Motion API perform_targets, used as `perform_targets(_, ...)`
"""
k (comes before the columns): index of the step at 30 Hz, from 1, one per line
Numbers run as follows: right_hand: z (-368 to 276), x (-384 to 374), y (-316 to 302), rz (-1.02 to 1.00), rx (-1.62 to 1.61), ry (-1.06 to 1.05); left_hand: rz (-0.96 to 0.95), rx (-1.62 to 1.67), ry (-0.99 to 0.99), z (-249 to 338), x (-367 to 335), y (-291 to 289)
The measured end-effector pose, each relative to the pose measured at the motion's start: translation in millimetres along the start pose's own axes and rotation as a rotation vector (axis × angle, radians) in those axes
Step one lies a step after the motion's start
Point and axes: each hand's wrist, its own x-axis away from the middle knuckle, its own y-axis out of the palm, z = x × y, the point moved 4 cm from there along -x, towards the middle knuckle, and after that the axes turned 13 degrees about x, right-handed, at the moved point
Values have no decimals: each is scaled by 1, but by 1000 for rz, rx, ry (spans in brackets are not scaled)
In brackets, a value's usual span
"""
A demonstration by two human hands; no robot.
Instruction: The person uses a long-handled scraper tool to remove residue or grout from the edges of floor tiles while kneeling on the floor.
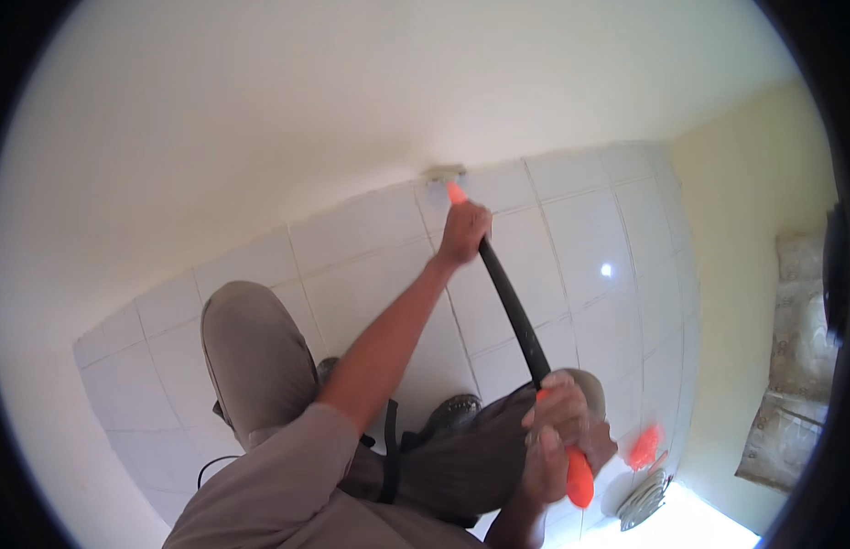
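Left hand (465, 231) is wrapped round the black shaft of a long-handled scraper (516, 316) up near its head, right hand (555, 430) clamped on the orange grip low down. The blade end (445, 173) is touching the wall where the white tiles (342, 247) meet the cream paint. Floor drain (643, 499) sits nearby.

White tiled floor (590, 238) w/ grey grout lines, one bright glare spot on it. Pale cream wall (260, 119) up top, yellowish wall (745, 302) on the rt. Crumpled sack (795, 366) leans against the yellow wall. Round metal drain cover (643, 499) lies near the btm-right corner, orange bit (644, 446) just above it.
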Motion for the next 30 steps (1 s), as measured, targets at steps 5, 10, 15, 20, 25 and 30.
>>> perform_targets(5,-4,-4,-6,-18,56,24,45,57,-85,-2,0,4)
perform_targets(10,3,-14,-2,-26,5,16,30,12,-42,-1,-20,-8)
perform_targets(15,-8,-3,-11,-58,-10,74,37,12,-6,4,-17,1)
perform_targets(20,-3,-22,-16,-42,-20,40,64,-10,-35,-2,-10,8)
perform_targets(25,4,-18,-15,-11,-67,12,79,-91,-26,-1,-24,5)
perform_targets(30,-14,-4,-7,-77,40,18,28,42,-51,3,4,2)
